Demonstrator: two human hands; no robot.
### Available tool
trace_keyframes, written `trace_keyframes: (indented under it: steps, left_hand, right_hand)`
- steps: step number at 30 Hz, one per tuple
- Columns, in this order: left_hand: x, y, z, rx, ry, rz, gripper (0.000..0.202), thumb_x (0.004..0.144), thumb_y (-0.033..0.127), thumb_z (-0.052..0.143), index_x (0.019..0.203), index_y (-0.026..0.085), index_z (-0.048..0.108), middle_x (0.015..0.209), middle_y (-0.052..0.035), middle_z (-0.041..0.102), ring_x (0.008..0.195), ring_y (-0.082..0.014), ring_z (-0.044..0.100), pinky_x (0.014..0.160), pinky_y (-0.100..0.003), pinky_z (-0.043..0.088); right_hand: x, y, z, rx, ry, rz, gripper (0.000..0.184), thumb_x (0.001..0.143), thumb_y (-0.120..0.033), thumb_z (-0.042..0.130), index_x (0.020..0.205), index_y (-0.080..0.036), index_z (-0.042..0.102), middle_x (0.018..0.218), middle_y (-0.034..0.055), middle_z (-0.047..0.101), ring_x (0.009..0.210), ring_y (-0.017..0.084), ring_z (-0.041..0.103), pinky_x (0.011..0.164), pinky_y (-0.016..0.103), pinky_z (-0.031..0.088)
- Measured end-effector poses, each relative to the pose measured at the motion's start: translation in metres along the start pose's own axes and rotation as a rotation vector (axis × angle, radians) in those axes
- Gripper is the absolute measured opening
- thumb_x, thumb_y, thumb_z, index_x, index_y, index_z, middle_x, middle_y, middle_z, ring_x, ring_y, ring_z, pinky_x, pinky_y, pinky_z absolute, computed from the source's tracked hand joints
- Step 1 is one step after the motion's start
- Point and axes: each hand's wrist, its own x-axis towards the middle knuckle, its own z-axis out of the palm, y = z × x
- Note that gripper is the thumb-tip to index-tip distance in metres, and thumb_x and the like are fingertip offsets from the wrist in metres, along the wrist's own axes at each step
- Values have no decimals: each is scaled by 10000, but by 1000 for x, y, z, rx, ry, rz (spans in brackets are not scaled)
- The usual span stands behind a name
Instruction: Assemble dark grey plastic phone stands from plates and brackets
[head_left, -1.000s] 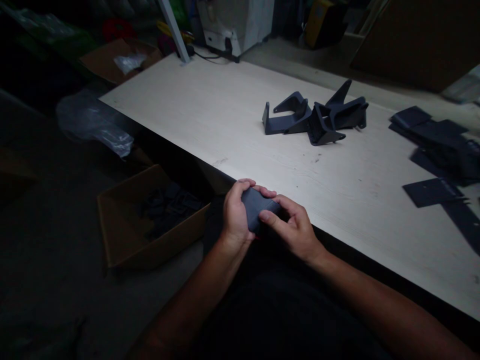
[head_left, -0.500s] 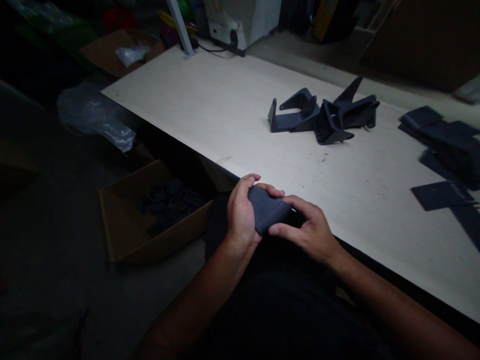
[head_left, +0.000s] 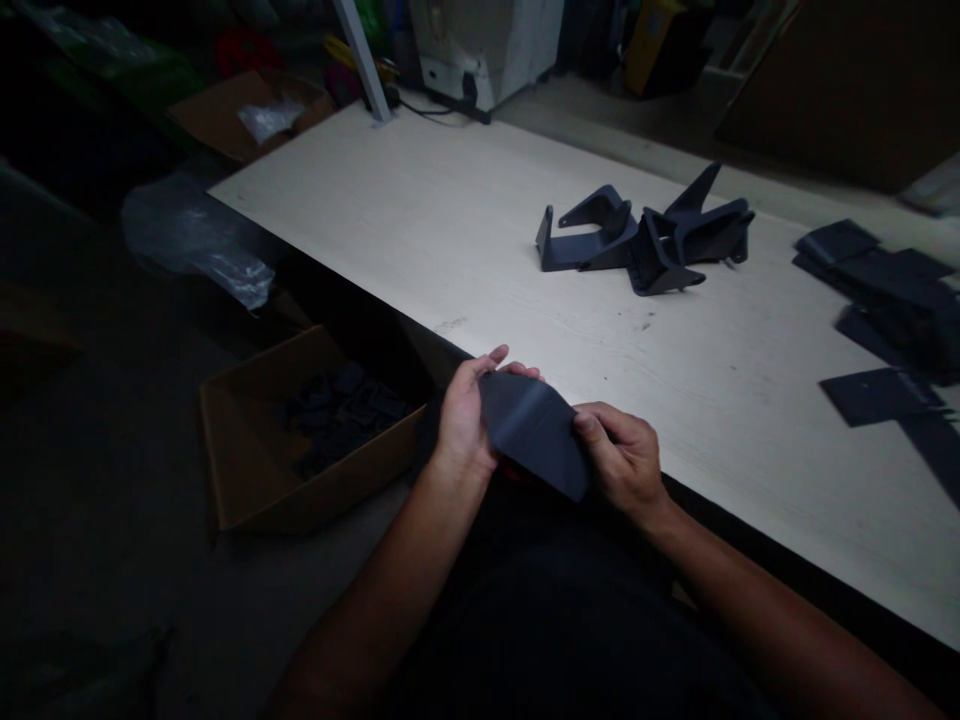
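Between my hands, near the front edge of the table, is a dark grey bent plate (head_left: 536, 430) with a crease across it. My left hand (head_left: 469, 410) grips its left side, fingers behind it and the thumb raised along the top. My right hand (head_left: 622, 455) pinches the right edge between thumb and curled fingers. The plate's underside is hidden from me. Beyond my hands, several dark grey bent brackets (head_left: 600, 245) stand clustered on the table. More flat dark plates (head_left: 877, 395) lie overlapping to the right.
A pale table (head_left: 450, 220) runs diagonally across the view. Below its edge on the left, an open cardboard box (head_left: 300, 500) holds many small dark parts. Clear plastic wrap (head_left: 195, 240) hangs near another carton (head_left: 202, 115). A metal post (head_left: 364, 60) and white machine (head_left: 487, 50) stand behind.
The bent plate has turned in my hands, and more of its broad face shows. My right hand has shifted from the near edge to a pinch on the right edge.
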Motion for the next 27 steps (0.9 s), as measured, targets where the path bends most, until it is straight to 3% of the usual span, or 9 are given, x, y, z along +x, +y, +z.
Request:
trace_keyframes:
  steps: [4,6,9,12,16,21,23,27]
  left_hand:
    - [2,2,-13,308,-24,435,292,935,423,624,1131,207,628,838,-64,766,841,-243,749,819,-349,554]
    - [-7,7,-15,452,-178,511,305,955,443,631,1155,216,663,914,-79,777,912,-250,745,874,-351,537]
    - [-17,16,-17,629,-379,457,343,994,493,574,981,192,739,877,-94,744,804,-227,683,748,-314,497]
    - [-17,25,-20,757,-406,396,457,998,555,562,760,185,685,682,-44,594,612,-169,500,578,-294,361]
    - [-13,37,-21,860,-485,255,487,932,627,651,723,188,619,652,-10,489,581,-144,400,541,-285,292]
    - [-22,44,-15,942,-578,152,427,836,550,789,716,192,590,613,20,459,524,-111,382,502,-257,258]
    - [-25,43,-14,906,-570,145,423,822,537,798,704,194,581,589,25,452,499,-103,369,492,-252,245]
    - [-26,35,-16,769,-553,115,403,807,502,815,705,199,569,599,19,473,499,-107,386,479,-245,254]
  right_hand:
    - [4,-8,-7,-3,46,-13,358,991,-488,688,780,-215,784,717,32,720,653,171,646,629,297,477]
    - [7,-17,-10,0,17,-22,361,985,-470,706,742,-212,778,682,26,709,617,154,632,597,283,455]
    - [14,-29,-12,-7,-23,-52,388,991,-466,702,720,-197,768,637,17,674,571,129,590,563,270,417]
    - [26,-35,-12,-14,-71,-18,470,981,-525,694,670,-175,738,571,4,584,530,110,508,514,262,356]
    - [42,-35,-15,17,-178,133,584,945,-630,686,603,-157,660,525,-20,436,502,92,384,454,253,255]
    - [45,-41,-19,40,-266,99,643,940,-631,692,536,-163,514,533,-32,366,504,76,332,457,244,227]
    - [45,-47,-22,87,-259,129,658,959,-659,646,542,-163,529,542,-23,396,503,79,348,458,242,242]
    - [45,-56,-28,145,-193,154,634,972,-675,613,631,-150,709,577,22,547,546,114,489,487,244,349]
